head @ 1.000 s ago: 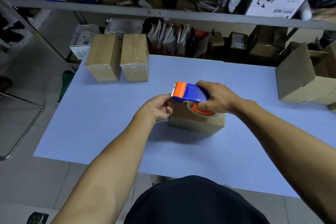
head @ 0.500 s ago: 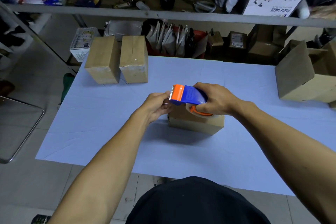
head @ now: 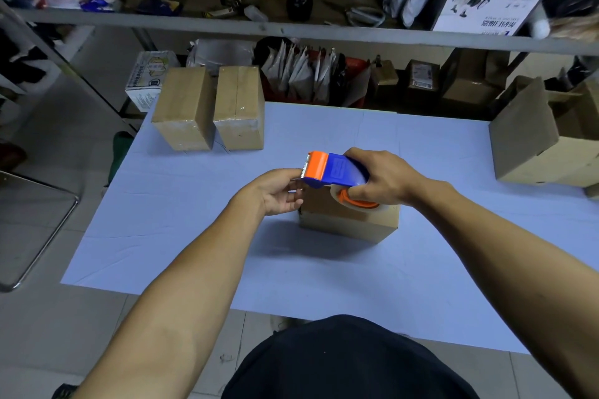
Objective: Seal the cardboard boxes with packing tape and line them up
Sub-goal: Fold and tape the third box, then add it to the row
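The person is wearing a black garment (head: 350, 363) (plain, without visible print). Both forearms are showing bare, without sleeves, and the left hand (head: 278, 193) and right hand (head: 382, 180) are wearing no gloves.

You get dim, bluish overhead light, soft shadows beneath the box (head: 348, 220) and arms (edges bend, shelf (head: 227, 23) slightly blurred)

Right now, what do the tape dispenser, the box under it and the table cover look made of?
Tape dispenser: moulded plastic, blue body with orange head, smooth slight sheen; toothed edge looks metal, unsure. Box: plain brown corrugated cardboard, matte. Table cover: thin pale blue sheet, matte, with fold creases; paper or fabric, cannot tell.
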`<state>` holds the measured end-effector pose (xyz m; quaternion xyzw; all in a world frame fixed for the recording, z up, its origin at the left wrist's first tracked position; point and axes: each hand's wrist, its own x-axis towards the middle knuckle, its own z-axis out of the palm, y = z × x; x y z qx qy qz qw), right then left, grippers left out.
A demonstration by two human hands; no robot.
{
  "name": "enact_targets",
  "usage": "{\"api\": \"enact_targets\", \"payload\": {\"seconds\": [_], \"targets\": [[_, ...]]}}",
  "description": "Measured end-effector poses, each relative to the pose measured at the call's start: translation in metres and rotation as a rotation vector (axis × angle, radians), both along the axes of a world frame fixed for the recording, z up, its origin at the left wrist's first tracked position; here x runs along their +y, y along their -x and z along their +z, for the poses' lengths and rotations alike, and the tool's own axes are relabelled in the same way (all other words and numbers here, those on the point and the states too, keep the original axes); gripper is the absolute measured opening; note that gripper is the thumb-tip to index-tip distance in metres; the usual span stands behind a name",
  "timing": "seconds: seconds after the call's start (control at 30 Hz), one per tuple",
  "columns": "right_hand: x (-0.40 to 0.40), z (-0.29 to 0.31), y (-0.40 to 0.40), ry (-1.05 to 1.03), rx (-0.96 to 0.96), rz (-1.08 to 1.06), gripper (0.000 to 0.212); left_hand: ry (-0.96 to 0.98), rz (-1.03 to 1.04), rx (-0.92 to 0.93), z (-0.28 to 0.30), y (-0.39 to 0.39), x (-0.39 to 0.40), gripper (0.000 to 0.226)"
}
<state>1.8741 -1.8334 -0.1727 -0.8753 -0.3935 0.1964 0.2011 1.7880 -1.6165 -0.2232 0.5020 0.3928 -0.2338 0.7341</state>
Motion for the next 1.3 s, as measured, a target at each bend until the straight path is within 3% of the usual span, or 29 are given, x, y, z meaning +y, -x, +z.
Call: {"api": "enact_targets", "payload": {"seconds": [0.4,0.67,0.8,0.97,1.07,1.13,1.23,1.3], "targets": [[0.000,-0.001,-0.001,0.004,0.005,0.000,0.061,-0.076,-0.037,-0.139,0.010,0.000,0.015,0.012],[0.002,0.000,-0.003,0.040,-0.044,0.027,0.054,-0.428,-0.330,-0.245,0.019,-0.008,0.009,0.020],[0.000,0.002,-0.001,0.047,-0.054,0.080,0.048,-0.486,-0.345,-0.256,0.017,-0.007,0.002,0.026],[-0.004,0.003,-0.002,0.087,-0.141,0.078,0.043,-0.724,-0.214,-0.242,0.006,-0.002,0.015,0.024],[-0.003,0.002,-0.002,0.099,-0.148,0.089,0.047,-0.529,-0.161,-0.217,0.000,0.003,0.023,0.017],[-0.002,0.002,-0.003,0.095,-0.142,0.081,0.050,-0.410,0.009,-0.175,-0.002,0.006,0.024,0.014],[-0.004,0.002,-0.005,0.076,-0.127,0.053,0.052,-0.379,0.271,-0.104,-0.009,0.011,0.027,0.016],[-0.004,0.001,-0.005,0.068,-0.120,0.054,0.052,-0.324,0.223,-0.076,-0.013,0.015,0.022,0.020]]}}
